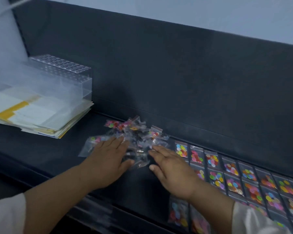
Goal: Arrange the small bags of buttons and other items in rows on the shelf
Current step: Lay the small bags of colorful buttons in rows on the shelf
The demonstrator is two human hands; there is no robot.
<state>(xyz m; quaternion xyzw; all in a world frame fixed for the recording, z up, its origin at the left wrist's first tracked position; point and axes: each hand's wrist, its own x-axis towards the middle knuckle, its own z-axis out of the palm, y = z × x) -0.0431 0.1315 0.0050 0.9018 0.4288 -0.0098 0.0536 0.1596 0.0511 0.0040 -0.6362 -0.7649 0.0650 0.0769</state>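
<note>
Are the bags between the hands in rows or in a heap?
In a heap: they overlap at mixed angles, unlike the rows on the right.

Glossy clear plastic bags on seemingly matt dark shelf.

Dim bluish light is lying on the dark shelf; motion blur is softening everything, the loose small bags most; the upper left is glowing palest.
</note>
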